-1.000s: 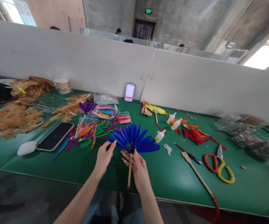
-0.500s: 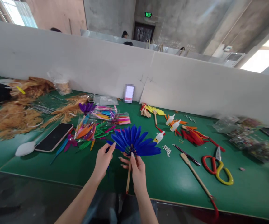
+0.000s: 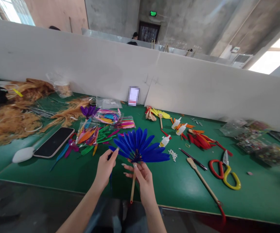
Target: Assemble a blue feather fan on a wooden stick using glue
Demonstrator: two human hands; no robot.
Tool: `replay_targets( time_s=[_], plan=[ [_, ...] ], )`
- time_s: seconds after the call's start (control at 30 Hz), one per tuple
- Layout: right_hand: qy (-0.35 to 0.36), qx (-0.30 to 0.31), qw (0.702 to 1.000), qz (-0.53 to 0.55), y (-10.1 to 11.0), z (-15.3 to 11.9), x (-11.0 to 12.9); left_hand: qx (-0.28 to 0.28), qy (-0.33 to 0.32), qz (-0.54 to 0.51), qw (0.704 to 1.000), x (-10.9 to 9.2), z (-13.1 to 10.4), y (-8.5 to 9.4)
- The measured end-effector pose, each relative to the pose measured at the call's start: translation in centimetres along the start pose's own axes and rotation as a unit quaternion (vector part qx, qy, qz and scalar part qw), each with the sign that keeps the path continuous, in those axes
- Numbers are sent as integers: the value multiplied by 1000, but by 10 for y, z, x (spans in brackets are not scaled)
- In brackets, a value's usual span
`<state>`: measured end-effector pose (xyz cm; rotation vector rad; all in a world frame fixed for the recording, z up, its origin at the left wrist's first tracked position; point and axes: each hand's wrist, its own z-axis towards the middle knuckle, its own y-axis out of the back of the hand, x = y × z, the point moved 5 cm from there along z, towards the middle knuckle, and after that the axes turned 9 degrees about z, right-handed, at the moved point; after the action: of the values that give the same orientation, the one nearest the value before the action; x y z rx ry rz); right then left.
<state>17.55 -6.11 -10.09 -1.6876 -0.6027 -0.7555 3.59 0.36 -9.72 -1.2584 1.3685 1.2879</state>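
A fan of blue feathers (image 3: 140, 144) on a thin wooden handle (image 3: 133, 187) is held over the front of the table. My right hand (image 3: 142, 178) pinches it where the feathers meet the handle, thumb in front and fingers behind. At the fan's left edge, my left hand (image 3: 107, 165) has thumb and finger closed on the tip of an outer blue feather. Just right of the fan lie a small white glue bottle (image 3: 164, 141) and a pile of white beads (image 3: 172, 155).
Scissors with red and yellow handles (image 3: 225, 171), a wooden stick (image 3: 203, 181) and a pen (image 3: 192, 159) lie to the right. Leftward are a phone (image 3: 54, 142), bagged coloured feathers (image 3: 87, 134) and tan fibres (image 3: 11, 123). A white partition (image 3: 106, 68) stands behind the green table (image 3: 174, 187).
The whole view has shifted slightly. Both hands keep their hold on the blue feather fan, with hardly any other visible movement.
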Motion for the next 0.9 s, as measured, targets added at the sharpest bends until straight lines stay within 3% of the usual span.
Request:
replay_targets(
  time_s=[0.9],
  plan=[
    [-15,-2,1000,19,-1,-2,0,-8,-18,34,999,-4,0,3]
  ],
)
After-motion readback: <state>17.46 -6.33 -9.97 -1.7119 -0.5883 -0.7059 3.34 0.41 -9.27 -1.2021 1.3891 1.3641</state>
